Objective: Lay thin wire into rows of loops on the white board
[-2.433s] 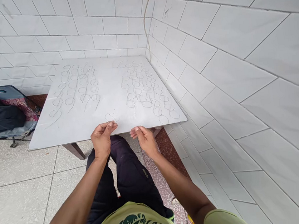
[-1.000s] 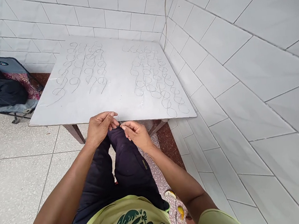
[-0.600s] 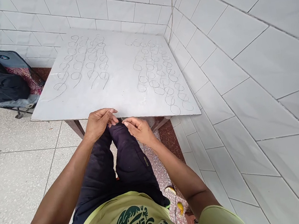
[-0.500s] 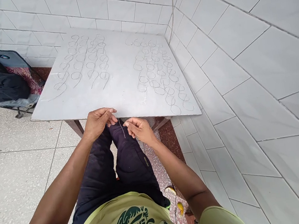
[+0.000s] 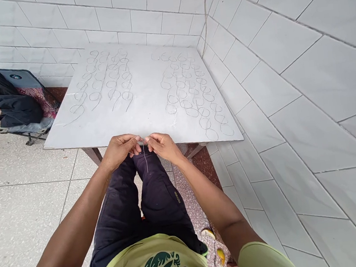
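Note:
My left hand (image 5: pixel 120 150) and my right hand (image 5: pixel 163 146) meet at the near edge of a white board (image 5: pixel 151 123). Both pinch a thin wire (image 5: pixel 145 158), and its free end hangs down over my dark trousers. Two groups of bent wire loops lie on the board: one group on the left (image 5: pixel 104 84), the other on the right (image 5: pixel 189 93).
White tiled walls close in behind the board and along the right side. A folding chair (image 5: pixel 17 104) with dark clothes on it stands on the floor at the left. A thin cable (image 5: pixel 204 10) runs down the wall corner.
My hands came together at the board's edge. The wire went from held between both hands to hanging straight down. The view shifted slightly.

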Available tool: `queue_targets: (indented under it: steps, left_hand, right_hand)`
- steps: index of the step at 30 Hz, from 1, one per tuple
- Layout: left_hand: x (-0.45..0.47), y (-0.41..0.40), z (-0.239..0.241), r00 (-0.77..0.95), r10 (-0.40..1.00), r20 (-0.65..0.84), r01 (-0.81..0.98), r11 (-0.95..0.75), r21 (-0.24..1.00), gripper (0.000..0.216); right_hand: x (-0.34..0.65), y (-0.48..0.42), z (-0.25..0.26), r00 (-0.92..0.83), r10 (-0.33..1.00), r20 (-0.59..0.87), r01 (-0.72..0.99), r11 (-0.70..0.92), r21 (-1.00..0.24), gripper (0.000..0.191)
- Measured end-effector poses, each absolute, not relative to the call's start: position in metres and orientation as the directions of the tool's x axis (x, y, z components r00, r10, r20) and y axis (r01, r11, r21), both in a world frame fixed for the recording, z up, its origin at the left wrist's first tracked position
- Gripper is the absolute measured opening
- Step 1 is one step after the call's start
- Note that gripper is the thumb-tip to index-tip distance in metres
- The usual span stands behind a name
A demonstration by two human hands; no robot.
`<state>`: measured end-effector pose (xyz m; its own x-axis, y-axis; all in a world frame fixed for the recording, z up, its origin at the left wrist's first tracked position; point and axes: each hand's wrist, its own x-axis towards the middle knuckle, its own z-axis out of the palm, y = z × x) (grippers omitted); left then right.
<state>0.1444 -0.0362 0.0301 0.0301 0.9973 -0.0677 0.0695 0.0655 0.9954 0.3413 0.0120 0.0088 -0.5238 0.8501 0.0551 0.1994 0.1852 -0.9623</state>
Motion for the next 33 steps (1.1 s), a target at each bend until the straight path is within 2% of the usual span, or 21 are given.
queue_targets:
  steps: [6, 10, 13, 16, 21, 25, 29, 33]
  left_hand:
    - [0.145, -0.036, 0.027, -0.029, 0.998, -0.046, 0.087, 0.049, 0.995, 0.038]
    - [0.145, -0.04, 0.028, -0.084, 0.995, -0.058, 0.097, 0.066, 0.993, 0.042]
    - [0.151, -0.059, 0.03, -0.25, 0.968, 0.017, 0.255, 0.049, 0.966, 0.052]
    - [0.164, -0.083, 0.025, -0.408, 0.904, 0.127, 0.465, 0.086, 0.881, 0.056]
    - [0.191, -0.096, 0.008, -0.249, 0.949, 0.194, 0.71, 0.043, 0.703, 0.044]
    - [0.197, -0.087, 0.001, -0.188, 0.955, 0.23, 0.809, 0.018, 0.587, 0.035]
    - [0.195, -0.084, -0.005, -0.169, 0.96, 0.224, 0.79, -0.004, 0.614, 0.038]
    - [0.196, -0.085, -0.013, -0.194, 0.959, 0.206, 0.731, 0.001, 0.682, 0.039]
  right_hand:
    - [0.328, 0.023, 0.016, -0.622, 0.782, 0.024, 0.155, 0.153, -0.976, 0.038]
    - [0.321, 0.025, 0.012, -0.567, 0.81, 0.152, 0.198, 0.313, -0.929, 0.027]
    - [0.319, 0.03, 0.007, -0.47, 0.84, 0.27, 0.242, 0.417, -0.876, 0.023]
    - [0.32, 0.037, 0.002, -0.389, 0.875, 0.29, 0.25, 0.403, -0.881, 0.022]
    - [0.32, 0.042, -0.004, -0.354, 0.897, 0.265, 0.229, 0.358, -0.905, 0.022]
    - [0.32, 0.04, -0.006, -0.377, 0.891, 0.253, 0.175, 0.336, -0.925, 0.022]
    - [0.32, 0.038, -0.006, -0.388, 0.882, 0.267, 0.123, 0.337, -0.933, 0.021]
    - [0.319, 0.038, -0.007, -0.401, 0.876, 0.267, 0.161, 0.355, -0.921, 0.019]
